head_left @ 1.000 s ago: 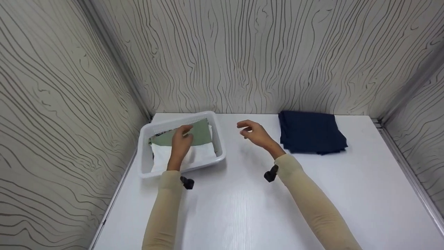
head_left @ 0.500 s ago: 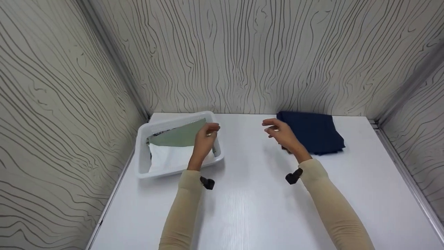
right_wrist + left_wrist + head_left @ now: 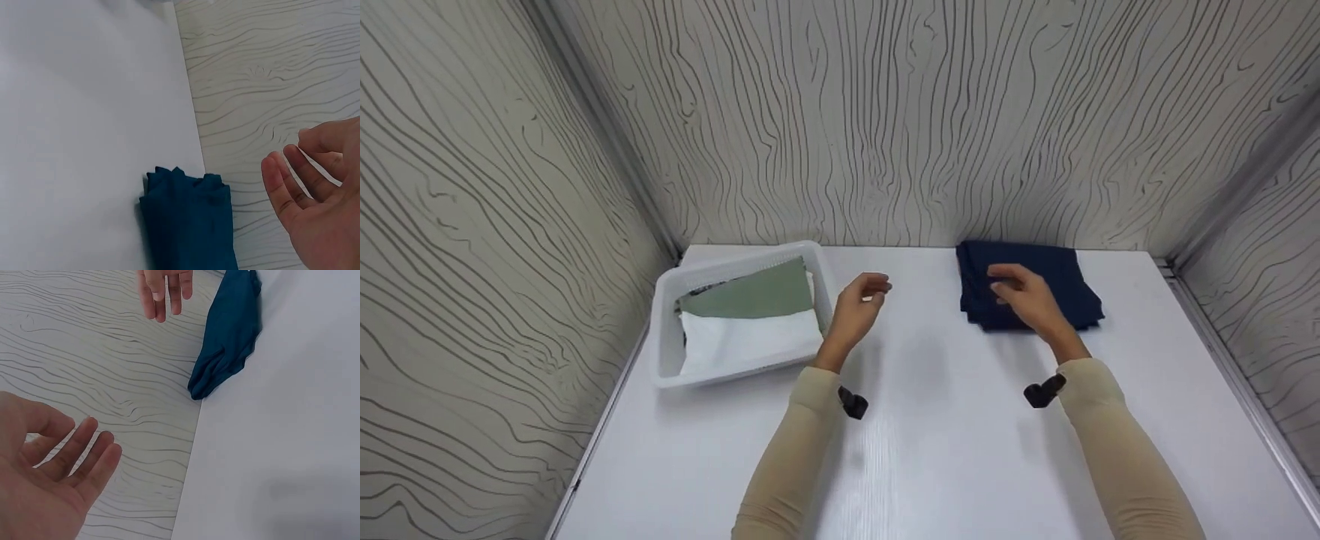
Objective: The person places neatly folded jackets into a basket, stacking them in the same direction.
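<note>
A folded navy cloth (image 3: 1061, 277) lies at the back right of the white table; both wrist views show it bluer, as a cloth (image 3: 229, 332) with bunched folds (image 3: 188, 225). My right hand (image 3: 1031, 300) hovers over its front part, fingers loosely bent and holding nothing. Between basket and cloth, my left hand (image 3: 856, 311) is held above the table, also with nothing in it. Seen from the left wrist, the left hand (image 3: 56, 467) has its fingers relaxed and apart. In the right wrist view, the right hand (image 3: 320, 191) looks the same.
A white plastic basket (image 3: 664, 330) stands at the back left. Inside it lie a green folded cloth (image 3: 757, 294) and a white one (image 3: 750, 341), with a patterned edge beneath. Wood-grain panels (image 3: 870, 127) enclose the table (image 3: 915, 450) at the back and sides.
Both hands have moved right: the left from over the basket to the table's middle, the right from the middle to over the navy cloth. Basket and cloths stay put.
</note>
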{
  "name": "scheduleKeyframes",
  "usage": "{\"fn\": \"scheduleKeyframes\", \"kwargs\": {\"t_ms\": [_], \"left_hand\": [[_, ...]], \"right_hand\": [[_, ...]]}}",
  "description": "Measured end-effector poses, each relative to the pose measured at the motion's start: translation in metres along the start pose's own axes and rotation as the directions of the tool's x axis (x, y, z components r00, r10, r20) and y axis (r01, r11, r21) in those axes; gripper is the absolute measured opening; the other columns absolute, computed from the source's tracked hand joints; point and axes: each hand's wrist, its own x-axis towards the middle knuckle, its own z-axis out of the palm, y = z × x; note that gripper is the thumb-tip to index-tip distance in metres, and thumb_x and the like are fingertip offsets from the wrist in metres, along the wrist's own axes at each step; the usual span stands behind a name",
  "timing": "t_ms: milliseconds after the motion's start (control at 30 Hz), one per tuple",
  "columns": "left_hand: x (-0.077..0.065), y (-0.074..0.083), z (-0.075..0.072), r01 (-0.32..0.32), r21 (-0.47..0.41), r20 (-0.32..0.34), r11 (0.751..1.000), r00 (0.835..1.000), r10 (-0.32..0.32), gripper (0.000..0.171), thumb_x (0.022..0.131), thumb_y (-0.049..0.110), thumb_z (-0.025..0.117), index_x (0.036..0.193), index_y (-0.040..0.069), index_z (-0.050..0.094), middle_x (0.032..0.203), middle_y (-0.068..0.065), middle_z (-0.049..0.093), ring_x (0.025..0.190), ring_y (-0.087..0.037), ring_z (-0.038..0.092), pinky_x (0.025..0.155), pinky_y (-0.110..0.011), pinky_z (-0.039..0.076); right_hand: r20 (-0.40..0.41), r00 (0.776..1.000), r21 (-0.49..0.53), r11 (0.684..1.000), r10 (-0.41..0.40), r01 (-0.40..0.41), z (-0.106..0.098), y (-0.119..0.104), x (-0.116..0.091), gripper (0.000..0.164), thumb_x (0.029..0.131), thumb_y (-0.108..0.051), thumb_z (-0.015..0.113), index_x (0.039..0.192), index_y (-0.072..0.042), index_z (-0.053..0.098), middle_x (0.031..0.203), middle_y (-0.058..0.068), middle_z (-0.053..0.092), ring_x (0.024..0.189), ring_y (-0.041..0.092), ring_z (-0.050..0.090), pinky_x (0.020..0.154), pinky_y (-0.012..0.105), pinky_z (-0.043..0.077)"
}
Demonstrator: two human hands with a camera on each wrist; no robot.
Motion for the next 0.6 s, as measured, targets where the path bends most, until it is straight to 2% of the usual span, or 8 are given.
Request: {"fn": "scheduleKeyframes", "kwargs": {"t_ms": [200,333,433,500,600], "left_hand": [[0.007,0.004,0.031,0.062,-0.037,0.062,0.997,0.996,-0.059,0.03,0.105,0.002,0.056,0.133,0.003,0.067,0.122,-0.01,0.075,0.115,-0.02,0.07,0.101,-0.031,0.057],[0.012,0.002,0.047,0.091,-0.092,0.089,0.992,0.993,-0.083,0.029,0.104,0.0,0.055,0.131,0.001,0.067,0.12,-0.013,0.074,0.112,-0.02,0.071,0.098,-0.029,0.058],[0.016,0.001,0.057,0.105,-0.107,0.103,0.989,0.99,-0.094,0.029,0.104,-0.001,0.055,0.13,0.0,0.067,0.119,-0.015,0.075,0.109,-0.02,0.072,0.095,-0.028,0.059],[0.018,0.002,0.063,0.117,-0.105,0.116,0.988,0.988,-0.105,0.03,0.103,0.0,0.055,0.131,0.0,0.067,0.119,-0.015,0.075,0.109,-0.02,0.073,0.093,-0.028,0.059],[0.021,0.002,0.072,0.142,-0.097,0.137,0.985,0.982,-0.128,0.03,0.104,0.001,0.055,0.132,0.001,0.067,0.12,-0.015,0.075,0.109,-0.02,0.073,0.092,-0.028,0.059]], "right_hand": [[-0.065,0.993,-0.039,0.994,0.096,-0.098,-0.022,0.021,-0.005,0.047,0.113,-0.02,0.053,0.155,-0.001,0.05,0.158,0.024,0.051,0.133,0.037,0.056,0.098,0.025,0.046],[-0.106,0.987,-0.04,0.991,0.12,-0.125,-0.032,0.035,-0.006,0.047,0.113,-0.018,0.051,0.155,0.003,0.048,0.158,0.027,0.049,0.142,0.037,0.048,0.101,0.025,0.043],[-0.137,0.98,-0.064,0.986,0.146,-0.156,-0.041,0.046,-0.007,0.047,0.113,-0.015,0.05,0.155,0.005,0.047,0.156,0.03,0.048,0.143,0.04,0.046,0.107,0.035,0.045],[-0.158,0.974,-0.086,0.98,0.165,-0.18,-0.048,0.053,-0.006,0.047,0.112,-0.014,0.049,0.155,0.006,0.046,0.156,0.033,0.047,0.144,0.045,0.045,0.113,0.049,0.044],[-0.179,0.965,-0.111,0.97,0.193,-0.215,-0.057,0.064,-0.006,0.05,0.111,-0.011,0.049,0.156,0.008,0.043,0.161,0.037,0.039,0.152,0.052,0.035,0.123,0.063,0.033]]}}
